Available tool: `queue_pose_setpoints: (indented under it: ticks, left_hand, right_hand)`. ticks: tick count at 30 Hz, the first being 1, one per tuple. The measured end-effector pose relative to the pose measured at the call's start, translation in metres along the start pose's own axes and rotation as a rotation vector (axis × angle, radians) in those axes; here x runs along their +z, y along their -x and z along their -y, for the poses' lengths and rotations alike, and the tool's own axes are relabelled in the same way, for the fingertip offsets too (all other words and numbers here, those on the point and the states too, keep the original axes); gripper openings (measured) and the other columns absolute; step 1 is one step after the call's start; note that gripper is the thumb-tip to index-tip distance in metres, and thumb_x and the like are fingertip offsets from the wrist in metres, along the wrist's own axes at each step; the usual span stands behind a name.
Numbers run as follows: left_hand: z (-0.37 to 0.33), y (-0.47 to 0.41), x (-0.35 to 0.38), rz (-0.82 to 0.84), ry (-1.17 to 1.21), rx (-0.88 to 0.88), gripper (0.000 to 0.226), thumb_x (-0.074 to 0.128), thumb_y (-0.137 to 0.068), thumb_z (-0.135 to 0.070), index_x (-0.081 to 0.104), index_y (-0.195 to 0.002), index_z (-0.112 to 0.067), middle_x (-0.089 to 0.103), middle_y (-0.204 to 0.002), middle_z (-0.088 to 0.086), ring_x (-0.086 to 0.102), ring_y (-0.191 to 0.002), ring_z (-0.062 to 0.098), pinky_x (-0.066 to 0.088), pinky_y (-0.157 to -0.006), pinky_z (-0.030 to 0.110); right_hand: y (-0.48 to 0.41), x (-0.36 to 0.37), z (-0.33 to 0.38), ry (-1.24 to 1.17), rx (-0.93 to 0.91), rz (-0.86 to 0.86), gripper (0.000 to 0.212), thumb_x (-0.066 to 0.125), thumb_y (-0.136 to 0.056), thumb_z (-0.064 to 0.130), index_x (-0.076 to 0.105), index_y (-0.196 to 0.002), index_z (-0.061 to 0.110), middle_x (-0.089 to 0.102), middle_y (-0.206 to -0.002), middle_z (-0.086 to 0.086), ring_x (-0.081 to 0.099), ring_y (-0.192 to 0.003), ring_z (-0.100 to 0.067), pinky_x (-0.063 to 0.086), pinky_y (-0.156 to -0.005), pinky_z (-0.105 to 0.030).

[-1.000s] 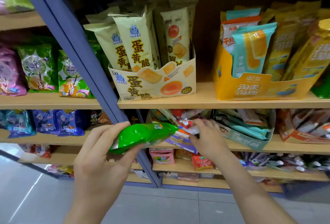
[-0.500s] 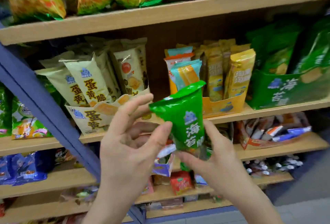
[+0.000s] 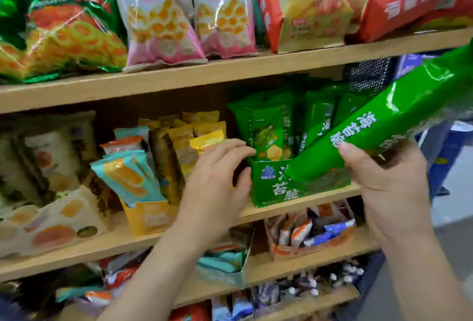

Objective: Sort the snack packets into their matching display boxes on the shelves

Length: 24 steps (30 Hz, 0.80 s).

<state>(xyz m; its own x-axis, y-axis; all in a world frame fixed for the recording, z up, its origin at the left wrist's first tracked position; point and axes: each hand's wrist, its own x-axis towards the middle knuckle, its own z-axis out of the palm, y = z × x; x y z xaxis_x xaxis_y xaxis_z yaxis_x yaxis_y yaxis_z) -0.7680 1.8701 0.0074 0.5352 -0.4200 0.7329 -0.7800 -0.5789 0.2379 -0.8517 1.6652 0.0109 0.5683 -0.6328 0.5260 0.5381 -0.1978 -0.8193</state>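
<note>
Hands are both up at the middle shelf, nearest the camera. Right hand (image 3: 389,185) grips the green seaweed packet (image 3: 384,126) from below w/ thumb pressed on its printed front. Pkt slants, top end up to the right, lower end poked into the front right of the green display box (image 3: 271,188). Left hand (image 3: 215,182) sits at the box's left edge, fingers curved over the top corner, thumb by the side wall. Can't tell if it really holds the box or only touches it.

Step in hand, as I judge it: putting this pkt into its matching box. Same green and same characters on pkt and box front, so the match looks right. Only the lower end is in; not yet let go.

Box stands on the wooden shelf (image 3: 320,200), already packed w/ upright green packets (image 3: 268,131), so room looks tight. Next move prob. calls for swinging the pkt upright, sliding it down among the others w/ left hand bracing the box, then releasing. Risk: crushing the contents or tipping neighbours.

Just left is a yellow display box (image 3: 148,215), not the target. Farther up, pink bags (image 3: 163,18) on the shelf above.
</note>
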Motion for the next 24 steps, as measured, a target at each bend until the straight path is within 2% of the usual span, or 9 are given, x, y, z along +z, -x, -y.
queue_pose_setpoints:
  ticks: [2, 4, 7, 9, 12, 15, 17, 20, 24]
  left_hand:
    - [-0.007, -0.022, 0.018, 0.038, -0.083, -0.006, 0.031, 0.066, -0.088, -0.016, 0.065, -0.119, -0.018, 0.062, -0.122, -0.003, 0.052, -0.116, 0.015, 0.033, -0.100, 0.020]
    - [-0.011, -0.036, 0.040, 0.130, -0.195, 0.013, 0.033, 0.062, -0.091, -0.024, 0.063, -0.123, -0.021, 0.062, -0.123, -0.005, 0.051, -0.114, 0.017, 0.043, -0.094, 0.029]
    - [-0.016, -0.042, 0.067, 0.336, -0.392, -0.008, 0.039, 0.052, -0.095, -0.035, 0.053, -0.132, -0.024, 0.061, -0.120, -0.004, 0.050, -0.111, 0.022, 0.050, -0.087, 0.038]
    - [-0.015, -0.040, 0.073, 0.371, -0.419, -0.038, 0.036, 0.050, -0.096, -0.036, 0.054, -0.130, -0.025, 0.065, -0.113, -0.003, 0.055, -0.107, 0.023, 0.049, -0.084, 0.038]
    - [-0.013, -0.035, 0.071, 0.368, -0.345, 0.011, 0.021, 0.066, -0.088, -0.031, 0.069, -0.107, -0.022, 0.071, -0.093, 0.000, 0.065, -0.090, 0.025, 0.053, -0.072, 0.037]
    - [-0.018, -0.026, 0.065, 0.303, -0.276, 0.073, 0.013, 0.067, -0.080, -0.033, 0.072, -0.085, -0.023, 0.071, -0.075, -0.005, 0.067, -0.070, 0.020, 0.056, -0.057, 0.031]
    - [-0.025, -0.023, 0.057, 0.170, -0.164, 0.092, 0.020, 0.058, -0.085, -0.034, 0.073, -0.086, -0.022, 0.071, -0.079, -0.007, 0.066, -0.072, 0.015, 0.055, -0.061, 0.029]
    - [-0.041, -0.038, 0.037, -0.138, 0.012, 0.059, 0.029, 0.058, -0.089, -0.029, 0.068, -0.112, -0.013, 0.067, -0.104, -0.001, 0.062, -0.094, 0.013, 0.054, -0.079, 0.030]
    - [-0.059, -0.073, 0.027, -0.142, 0.030, -0.017, 0.064, 0.061, -0.087, -0.042, 0.040, -0.144, -0.021, 0.051, -0.134, -0.001, 0.047, -0.119, 0.016, 0.040, -0.100, 0.026]
  right_hand:
    - [-0.026, -0.004, -0.004, -0.031, -0.037, -0.007, 0.056, 0.083, -0.068, 0.035, 0.061, -0.115, 0.015, 0.071, -0.106, 0.004, 0.068, -0.102, -0.018, 0.053, -0.094, -0.040]
    - [-0.045, 0.001, -0.010, -0.039, -0.061, 0.000, 0.040, 0.084, -0.072, 0.020, 0.060, -0.103, 0.024, 0.072, -0.095, 0.017, 0.068, -0.093, -0.004, 0.051, -0.085, -0.022]
    - [-0.063, 0.012, -0.024, 0.036, -0.077, 0.050, 0.040, 0.083, -0.075, 0.008, 0.056, -0.095, 0.029, 0.068, -0.088, 0.019, 0.064, -0.082, 0.010, 0.046, -0.075, -0.007]
    - [-0.067, 0.017, -0.033, 0.150, -0.050, 0.111, 0.039, 0.085, -0.074, 0.016, 0.056, -0.095, 0.031, 0.066, -0.089, 0.019, 0.062, -0.081, 0.012, 0.045, -0.075, -0.009]
    - [-0.068, 0.021, -0.039, 0.374, 0.000, 0.197, 0.045, 0.084, -0.073, 0.026, 0.047, -0.099, 0.028, 0.057, -0.084, 0.022, 0.054, -0.074, 0.019, 0.038, -0.065, -0.007]
    - [-0.065, 0.019, -0.036, 0.622, -0.021, 0.290, 0.051, 0.082, -0.072, 0.034, 0.040, -0.100, 0.025, 0.049, -0.076, 0.021, 0.047, -0.062, 0.005, 0.033, -0.058, -0.019]
    - [-0.059, 0.020, -0.032, 0.812, 0.000, 0.359, 0.054, 0.078, -0.073, 0.043, 0.038, -0.101, 0.022, 0.052, -0.075, 0.014, 0.050, -0.063, -0.011, 0.037, -0.060, -0.030]
    - [-0.040, 0.027, -0.031, 1.020, -0.070, 0.422, 0.054, 0.071, -0.074, 0.055, 0.036, -0.103, 0.025, 0.060, -0.085, 0.006, 0.061, -0.084, -0.025, 0.047, -0.075, -0.038]
    - [-0.032, 0.029, -0.028, 1.101, -0.024, 0.391, 0.054, 0.065, -0.076, 0.058, 0.040, -0.112, 0.024, 0.051, -0.084, 0.009, 0.055, -0.104, -0.023, 0.035, -0.091, -0.042]
